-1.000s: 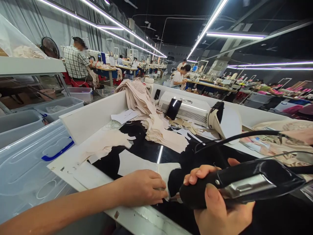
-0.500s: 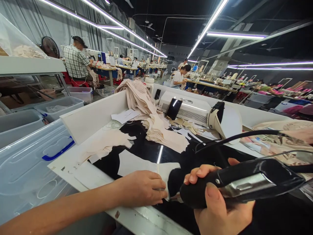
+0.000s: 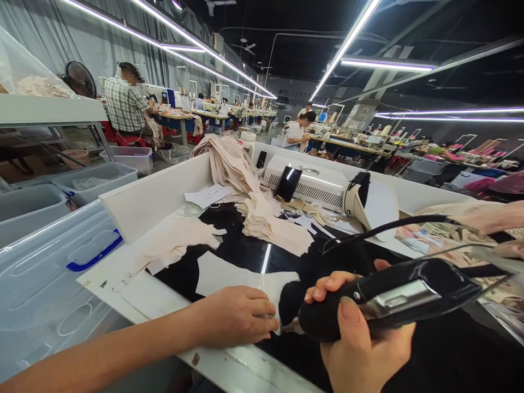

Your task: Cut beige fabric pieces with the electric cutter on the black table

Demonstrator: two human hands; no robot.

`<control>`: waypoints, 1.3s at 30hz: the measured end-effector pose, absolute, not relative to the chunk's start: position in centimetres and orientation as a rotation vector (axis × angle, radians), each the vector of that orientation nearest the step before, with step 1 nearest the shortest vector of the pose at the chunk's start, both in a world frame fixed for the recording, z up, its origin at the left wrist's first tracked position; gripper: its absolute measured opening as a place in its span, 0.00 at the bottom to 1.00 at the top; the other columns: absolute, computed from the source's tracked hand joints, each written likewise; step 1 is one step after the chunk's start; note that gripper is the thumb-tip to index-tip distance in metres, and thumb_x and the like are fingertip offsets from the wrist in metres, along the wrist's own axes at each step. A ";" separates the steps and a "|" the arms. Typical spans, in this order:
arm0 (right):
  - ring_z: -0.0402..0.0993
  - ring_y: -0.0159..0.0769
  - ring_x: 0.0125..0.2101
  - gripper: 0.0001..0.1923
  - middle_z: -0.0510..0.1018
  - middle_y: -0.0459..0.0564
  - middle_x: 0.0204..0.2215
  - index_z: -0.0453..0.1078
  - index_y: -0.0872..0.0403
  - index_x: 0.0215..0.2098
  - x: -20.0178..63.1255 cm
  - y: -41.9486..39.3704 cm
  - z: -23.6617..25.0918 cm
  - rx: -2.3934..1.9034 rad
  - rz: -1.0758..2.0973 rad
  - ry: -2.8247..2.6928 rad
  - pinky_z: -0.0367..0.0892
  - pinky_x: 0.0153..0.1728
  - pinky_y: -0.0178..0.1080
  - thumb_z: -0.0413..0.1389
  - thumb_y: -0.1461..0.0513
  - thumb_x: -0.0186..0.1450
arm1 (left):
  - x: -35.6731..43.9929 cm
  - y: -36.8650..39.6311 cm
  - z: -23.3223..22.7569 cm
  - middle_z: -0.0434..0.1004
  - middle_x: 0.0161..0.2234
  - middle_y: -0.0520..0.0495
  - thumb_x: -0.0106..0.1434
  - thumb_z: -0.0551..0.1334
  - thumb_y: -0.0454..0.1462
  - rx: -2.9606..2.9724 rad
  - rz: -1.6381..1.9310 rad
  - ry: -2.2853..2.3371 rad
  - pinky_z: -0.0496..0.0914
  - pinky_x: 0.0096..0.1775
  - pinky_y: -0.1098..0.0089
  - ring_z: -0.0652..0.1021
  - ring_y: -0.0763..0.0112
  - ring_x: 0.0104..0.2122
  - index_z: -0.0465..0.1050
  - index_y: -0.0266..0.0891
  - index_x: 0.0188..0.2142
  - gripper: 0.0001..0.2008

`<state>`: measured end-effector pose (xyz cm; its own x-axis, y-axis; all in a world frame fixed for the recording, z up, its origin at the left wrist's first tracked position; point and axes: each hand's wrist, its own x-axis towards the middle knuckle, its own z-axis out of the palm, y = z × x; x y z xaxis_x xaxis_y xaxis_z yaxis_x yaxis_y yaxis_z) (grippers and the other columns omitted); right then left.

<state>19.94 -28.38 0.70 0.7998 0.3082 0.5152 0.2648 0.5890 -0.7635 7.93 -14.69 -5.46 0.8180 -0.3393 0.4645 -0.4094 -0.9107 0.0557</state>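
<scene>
While rows of sewing stations stretch away under strip lights, a worker's left hand [image 3: 237,322] lies palm down, fingers loosely curled, pressing the near edge of a pale fabric piece [image 3: 229,275] against the glossy black work surface [image 3: 245,248] at the front of the bench. Just to its right, the right hand [image 3: 360,338] is wrapped firmly round a black handheld cutting tool [image 3: 388,303], thumb on the near side of the body and fingers curled over its far side, the tool's nose meeting the cloth right beside the left fingertips. A black cable [image 3: 385,229] arcs away from the tool toward the right edge of the view. Farther back on the bench sit a stack of beige cut pieces [image 3: 272,221], a taller heap of folded beige fabric [image 3: 227,161], a white paper slip [image 3: 208,195] and a white machine housing [image 3: 315,185] with a dark phone [image 3: 287,183] propped against it. A clear plastic bin lid with a blue handle [image 3: 94,256] lies left of the bench. Beyond it, a person in a checked shirt [image 3: 123,103] sits at a machine.
</scene>
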 end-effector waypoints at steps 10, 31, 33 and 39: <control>0.75 0.33 0.26 0.29 0.79 0.41 0.30 0.65 0.40 0.61 20.1 -28.5 0.1 -0.989 0.022 -0.716 0.77 0.28 0.42 0.65 0.64 0.65 | 8.0 -14.6 -5.5 0.79 0.41 0.44 0.77 0.57 0.33 2.833 0.701 -0.608 0.71 0.57 0.69 0.78 0.68 0.41 0.76 0.32 0.46 0.10; 0.76 0.33 0.26 0.27 0.78 0.41 0.31 0.66 0.40 0.59 19.6 -28.4 0.2 -1.039 0.033 -0.701 0.77 0.29 0.43 0.64 0.65 0.66 | 7.5 -14.5 -5.6 0.80 0.49 0.41 0.76 0.60 0.36 2.744 0.714 -0.487 0.73 0.57 0.67 0.80 0.64 0.49 0.74 0.34 0.54 0.11; 0.76 0.33 0.26 0.27 0.78 0.42 0.31 0.66 0.40 0.59 19.7 -28.6 0.1 -1.035 0.026 -0.710 0.77 0.29 0.43 0.65 0.65 0.65 | 7.4 -14.4 -5.6 0.80 0.50 0.40 0.76 0.60 0.37 2.725 0.716 -0.444 0.73 0.57 0.65 0.79 0.62 0.51 0.73 0.34 0.55 0.12; 0.76 0.35 0.26 0.28 0.78 0.43 0.32 0.64 0.41 0.62 19.4 -29.3 -0.2 -1.010 0.070 -0.766 0.77 0.27 0.42 0.63 0.65 0.67 | 6.2 -14.2 -5.3 0.81 0.47 0.41 0.76 0.60 0.35 2.714 0.597 -0.458 0.74 0.56 0.64 0.80 0.62 0.49 0.75 0.36 0.53 0.10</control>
